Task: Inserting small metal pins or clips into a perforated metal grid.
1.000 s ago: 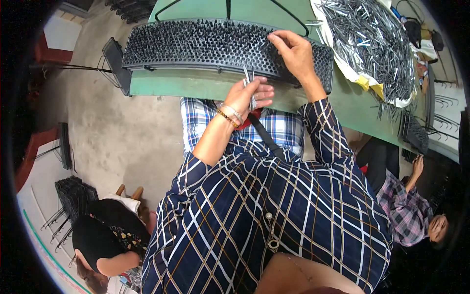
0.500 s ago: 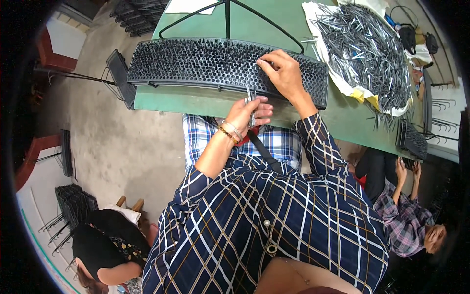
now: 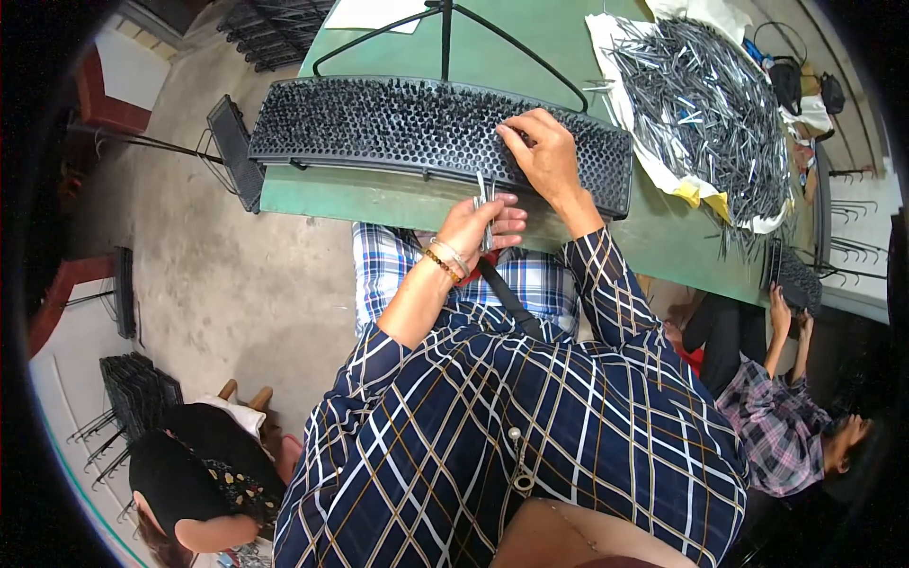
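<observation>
A long black rack [image 3: 350,128] full of small holes lies along the near edge of the green table [image 3: 530,62]. Many short dark pieces stand upright in its far and left parts, while bare holes show toward the near right. My right hand [image 3: 549,159] is over the right half, thumb and forefinger pinched close to the surface; anything between them is too small to make out. Just below the rack's front edge, my left hand [image 3: 466,227] grips several thin silvery metal strips [image 3: 487,189], their ends sticking up past the thumb.
A heap of dark metal strips [image 3: 710,123] lies on a white sack [image 3: 620,76] at the right. Black rods [image 3: 446,43] rise behind the rack. One person [image 3: 786,417] handles a similar rack [image 3: 793,275] at right; another [image 3: 208,473] sits lower left. More racks [image 3: 137,388] stand around.
My right hand has shifted very slightly and stays pinched over the rack. The left hand still grips the strips. The person at right has moved their hands up to the other rack.
</observation>
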The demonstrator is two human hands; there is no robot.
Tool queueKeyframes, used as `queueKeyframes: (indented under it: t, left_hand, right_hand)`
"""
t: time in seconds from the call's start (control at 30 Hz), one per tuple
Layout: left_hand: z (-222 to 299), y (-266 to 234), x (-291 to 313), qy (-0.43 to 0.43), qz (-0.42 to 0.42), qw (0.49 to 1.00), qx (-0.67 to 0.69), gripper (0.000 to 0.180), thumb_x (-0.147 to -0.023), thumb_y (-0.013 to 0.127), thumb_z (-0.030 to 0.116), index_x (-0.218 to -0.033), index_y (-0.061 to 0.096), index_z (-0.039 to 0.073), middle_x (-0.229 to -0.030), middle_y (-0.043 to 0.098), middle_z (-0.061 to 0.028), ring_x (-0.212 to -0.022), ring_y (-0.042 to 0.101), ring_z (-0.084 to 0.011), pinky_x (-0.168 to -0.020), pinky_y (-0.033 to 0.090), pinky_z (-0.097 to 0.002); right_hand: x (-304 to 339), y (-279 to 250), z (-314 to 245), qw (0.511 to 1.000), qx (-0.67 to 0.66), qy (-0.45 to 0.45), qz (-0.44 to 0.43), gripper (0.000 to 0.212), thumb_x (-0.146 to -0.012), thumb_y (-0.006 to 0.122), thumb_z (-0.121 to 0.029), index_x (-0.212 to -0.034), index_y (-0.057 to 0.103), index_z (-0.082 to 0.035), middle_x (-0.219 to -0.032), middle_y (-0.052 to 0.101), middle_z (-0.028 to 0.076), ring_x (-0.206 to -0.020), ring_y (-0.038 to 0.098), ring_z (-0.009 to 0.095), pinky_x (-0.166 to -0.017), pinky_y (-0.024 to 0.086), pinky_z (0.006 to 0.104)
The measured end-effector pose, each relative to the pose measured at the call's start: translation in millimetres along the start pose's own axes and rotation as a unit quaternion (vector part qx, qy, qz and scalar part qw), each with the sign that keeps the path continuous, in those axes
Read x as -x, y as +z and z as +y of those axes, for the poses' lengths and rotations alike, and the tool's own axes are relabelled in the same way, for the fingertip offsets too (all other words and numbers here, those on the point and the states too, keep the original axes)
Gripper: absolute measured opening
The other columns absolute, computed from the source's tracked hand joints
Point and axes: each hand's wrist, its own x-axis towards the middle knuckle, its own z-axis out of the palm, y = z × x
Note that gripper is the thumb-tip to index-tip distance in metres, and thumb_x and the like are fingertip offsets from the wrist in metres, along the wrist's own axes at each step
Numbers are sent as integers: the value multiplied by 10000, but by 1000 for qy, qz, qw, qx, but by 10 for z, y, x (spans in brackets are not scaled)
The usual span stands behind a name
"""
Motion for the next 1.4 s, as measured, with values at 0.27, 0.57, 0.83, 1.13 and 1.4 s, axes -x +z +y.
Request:
queueKeyframes:
  t: [0.27, 0.57, 0.83, 1.13, 1.4]
  left_hand:
    - [15, 14, -14, -1, -10, 1000, -3, 263, -926, 466, 134, -1135, 508, -20, -971, 623, -140, -827, 636, -181, -691, 563, -298]
    - [-46, 59, 13, -7, -20, 1000, -12, 266, -935, 445, 125, -1151, 498, -21, -973, 621, -133, -827, 633, -177, -695, 562, -295]
    - [-64, -14, 8, 12, -24, 1000, 6, 254, -929, 455, 136, -1124, 497, -21, -963, 616, -144, -826, 627, -194, -703, 560, -316]
    - [45, -3, 17, 22, -48, 998, 24, 263, -948, 435, 146, -1149, 492, -13, -995, 617, -154, -851, 634, -205, -734, 556, -328]
    - [19, -3, 33, 49, -88, 995, 3, 274, -949, 446, 178, -1133, 497, -19, -996, 616, -152, -849, 636, -211, -738, 560, -345]
  right_hand:
    - [-11, -31, 2, 999, 46, 4, -21, 169, -789, 660, -193, -870, 667, -45, -823, 602, 93, -709, 611, 276, -611, 491, 355]
    - [127, -102, -70, 997, 77, 3, -14, 165, -824, 629, -152, -942, 663, -41, -822, 577, 100, -694, 591, 263, -601, 475, 344]
    - [90, -16, -39, 998, 42, -22, -32, 158, -805, 642, -113, -953, 663, -64, -859, 569, 96, -748, 591, 244, -627, 479, 327]
    - [102, -169, -138, 997, -36, 44, -58, 164, -811, 642, -114, -952, 667, -34, -883, 594, 78, -674, 579, 155, -575, 466, 275]
    - [255, -290, -160, 885, -297, 267, -240, 208, -810, 668, -191, -897, 688, -4, -782, 654, 44, -661, 557, 79, -572, 439, 228]
